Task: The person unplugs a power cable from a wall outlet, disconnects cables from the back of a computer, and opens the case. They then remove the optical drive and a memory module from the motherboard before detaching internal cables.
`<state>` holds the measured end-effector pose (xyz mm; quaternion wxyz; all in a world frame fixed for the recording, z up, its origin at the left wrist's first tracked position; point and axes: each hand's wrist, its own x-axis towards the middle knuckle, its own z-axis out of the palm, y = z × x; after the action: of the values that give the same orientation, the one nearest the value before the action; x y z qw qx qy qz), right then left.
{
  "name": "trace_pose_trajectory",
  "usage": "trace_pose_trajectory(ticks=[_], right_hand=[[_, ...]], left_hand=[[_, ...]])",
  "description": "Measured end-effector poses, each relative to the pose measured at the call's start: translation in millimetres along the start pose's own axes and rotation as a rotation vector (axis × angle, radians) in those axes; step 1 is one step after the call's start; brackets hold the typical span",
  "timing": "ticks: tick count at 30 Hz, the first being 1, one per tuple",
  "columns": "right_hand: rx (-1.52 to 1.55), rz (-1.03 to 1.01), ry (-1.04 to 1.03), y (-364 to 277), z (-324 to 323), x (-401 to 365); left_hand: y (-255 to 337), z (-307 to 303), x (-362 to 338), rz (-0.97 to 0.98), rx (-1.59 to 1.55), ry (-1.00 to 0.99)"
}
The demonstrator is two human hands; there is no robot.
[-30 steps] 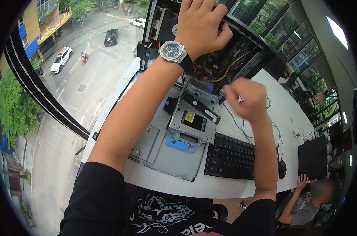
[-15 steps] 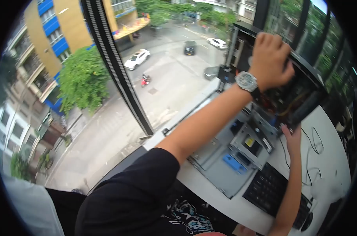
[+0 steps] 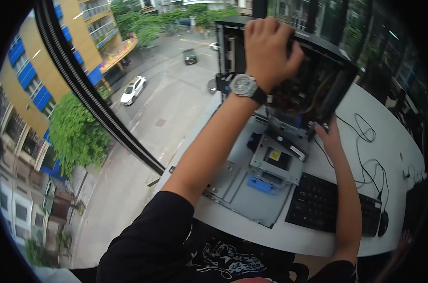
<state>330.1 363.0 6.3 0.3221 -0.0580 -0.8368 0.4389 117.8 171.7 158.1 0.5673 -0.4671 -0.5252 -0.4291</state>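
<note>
Toward the bench's [image 3: 391, 137] far edge, left hand [image 3: 270, 54] and right hand [image 3: 331, 137] had fingers around a computer case [image 3: 301, 94]; a nearer yellow label [image 3: 275, 154] looked illegible.

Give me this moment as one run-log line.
Left hand: gripping computer case at top | Right hand: at its lower corner, grip partly hidden | Metal bracket: over grey panel | Keyboard: beside panel

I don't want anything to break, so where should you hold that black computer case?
Probably by the frame of the computer case: left hand from above on its top edge, right hand from the right, near the lower right corner. Its near side is open, so the rim seems the clearest hold.
</note>
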Motion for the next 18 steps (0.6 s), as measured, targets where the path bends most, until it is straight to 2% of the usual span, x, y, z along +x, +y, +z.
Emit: trace_pose_trajectory(ticks=[1,3,5,7,9,11,12,14,15,17,18], right_hand=[[0.079,0.015,-0.026,-4,0,1],[0.028,0.086,-0.033,-14,-3,1],[-0.048,0.065,0.036,-15,-1,-1],[-0.320,-0.323,0.291,-21,-3,0],[-0.462,-0.575,0.452,-58,-15,2],[-0.470,-0.561,0.287,-96,-18,-3],[-0.473,-0.545,0.279,-113,-10,-4],[-0.713,-0.489,0.013,-141,15,-8],[-0.712,-0.488,0.006,-146,29,-13],[-0.988,-0.371,-0.272,-155,53,-30],[-0.988,-0.371,-0.276,-151,61,-36]], left_hand=[[2,-1,1,-0.007,0.032,-0.026],[0,2,-1,0.018,0.039,-0.013],[2,-1,-1,0.026,0.045,-0.047],[1,2,-1,0.032,0.061,-0.034],[0,3,-3,0.043,0.059,-0.035],[-3,5,-3,0.056,0.073,-0.021],[-2,7,-5,0.044,0.066,-0.031],[-5,9,-5,0.065,0.058,0.013],[-5,7,-4,0.059,0.060,0.012],[0,4,-3,0.046,0.066,-0.016],[2,3,-3,0.028,0.057,-0.023]])
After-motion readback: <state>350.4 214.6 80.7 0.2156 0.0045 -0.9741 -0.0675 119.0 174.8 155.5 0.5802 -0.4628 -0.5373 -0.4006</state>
